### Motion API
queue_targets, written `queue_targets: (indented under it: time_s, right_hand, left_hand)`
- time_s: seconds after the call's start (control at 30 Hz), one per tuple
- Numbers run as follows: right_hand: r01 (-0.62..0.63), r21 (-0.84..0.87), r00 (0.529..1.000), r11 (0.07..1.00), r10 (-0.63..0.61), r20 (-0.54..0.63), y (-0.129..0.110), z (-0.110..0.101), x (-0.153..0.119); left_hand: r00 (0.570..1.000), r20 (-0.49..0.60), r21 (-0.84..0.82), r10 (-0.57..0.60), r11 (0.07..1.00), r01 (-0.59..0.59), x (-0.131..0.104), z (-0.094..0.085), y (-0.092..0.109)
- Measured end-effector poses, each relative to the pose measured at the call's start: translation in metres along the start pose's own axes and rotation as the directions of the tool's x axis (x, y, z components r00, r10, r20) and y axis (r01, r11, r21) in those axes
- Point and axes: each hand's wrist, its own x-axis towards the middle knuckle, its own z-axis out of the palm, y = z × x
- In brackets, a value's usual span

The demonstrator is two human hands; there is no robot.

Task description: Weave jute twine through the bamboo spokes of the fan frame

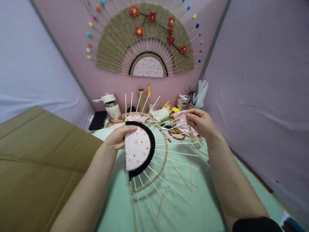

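My left hand (119, 137) grips the flat edge of a half-round fan base, its thumb lying on the front. Pale pink fabric with a red dotted pattern (137, 148) covers the base, and a black band (152, 145) borders its curve. Thin wooden sticks (177, 153) fan outward from the band. A ring of twine (166, 145) runs across the sticks, a short way out from the band. With fingertips pinched together, my right hand (199, 122) is at the outer end of an upper stick; whether it holds that stick or a strand of twine, I cannot make out.
A large fan with red flowers (152, 16) hangs on the pink wall. Behind the work stand a white bottle (113, 111), a cardboard tube (141, 96) and a jar (183, 102). Cardboard (48, 161) fills the left. Loose sticks (181, 176) lie on the green table (193, 216).
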Motion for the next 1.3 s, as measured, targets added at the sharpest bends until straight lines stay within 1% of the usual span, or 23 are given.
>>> queue_targets:
  time_s: [0.13,0.3,0.4,0.47,0.57,0.63,0.67,0.73,0.77,0.8,0.83,0.97,1.03,1.17,1.23,1.3]
  right_hand:
    - [0.007,0.05,1.0,0.999,-0.006,-0.028,0.002,0.001,0.001]
    - [-0.06,0.063,0.998,0.996,0.06,0.008,0.002,0.001,0.0]
    - [-0.1,0.083,0.995,0.992,0.098,0.02,0.006,0.004,0.0]
    - [-0.122,0.089,0.992,0.989,0.118,0.049,0.012,0.009,0.001]
    - [-0.154,0.053,0.981,0.987,0.147,0.129,0.02,0.017,-0.001]
    - [-0.175,-0.044,0.96,0.984,0.181,0.212,0.021,0.023,-0.004]
    - [-0.18,-0.113,0.94,0.977,0.205,0.273,0.021,0.025,-0.007]
    - [-0.167,-0.239,0.883,0.957,0.253,0.396,0.019,0.028,-0.011]
    - [-0.159,-0.271,0.859,0.949,0.268,0.436,0.018,0.029,-0.013]
    - [-0.16,-0.278,0.848,0.947,0.276,0.453,0.017,0.029,-0.014]
    - [-0.167,-0.267,0.851,0.949,0.276,0.448,0.017,0.029,-0.015]
    - [-0.206,-0.176,0.889,0.963,0.26,0.378,0.018,0.027,-0.012]
    - [-0.202,-0.147,0.9,0.968,0.242,0.362,0.018,0.026,-0.011]
    - [-0.154,-0.158,0.918,0.975,0.2,0.342,0.015,0.022,-0.01]
    - [-0.155,-0.175,0.924,0.972,0.205,0.324,0.015,0.018,-0.009]
    - [-0.182,-0.188,0.926,0.965,0.232,0.297,0.017,0.013,-0.008]
  left_hand:
    - [1.0,-0.008,0.0,0.001,1.0,-0.001,-0.001,0.001,0.0]
    - [0.999,-0.044,-0.037,0.0,0.999,-0.001,-0.002,0.0,0.004]
    - [0.997,-0.075,-0.059,-0.006,0.998,0.002,-0.003,0.0,0.007]
    - [0.996,-0.093,-0.077,0.007,0.997,-0.014,-0.004,0.001,0.008]
    - [0.993,-0.108,-0.107,0.041,0.993,-0.052,-0.004,0.003,0.009]
    - [0.991,-0.116,-0.119,0.073,0.989,-0.087,-0.004,0.003,0.009]
    - [0.989,-0.12,-0.121,0.088,0.987,-0.103,-0.004,0.003,0.009]
    - [0.986,-0.128,-0.121,0.106,0.985,-0.122,-0.003,0.003,0.009]
    - [0.985,-0.132,-0.123,0.109,0.984,-0.125,-0.003,0.003,0.009]
    - [0.985,-0.134,-0.127,0.108,0.984,-0.125,-0.003,0.003,0.01]
    - [0.985,-0.137,-0.133,0.106,0.983,-0.125,-0.004,0.003,0.01]
    - [0.982,-0.153,-0.155,0.111,0.979,-0.135,-0.006,0.003,0.011]
    - [0.982,-0.154,-0.158,0.113,0.978,-0.137,-0.006,0.003,0.012]
    - [0.984,-0.144,-0.148,0.106,0.981,-0.128,-0.005,0.001,0.012]
    - [0.986,-0.134,-0.135,0.099,0.984,-0.117,-0.005,0.0,0.012]
    - [0.987,-0.13,-0.121,0.092,0.987,-0.108,-0.005,0.0,0.012]
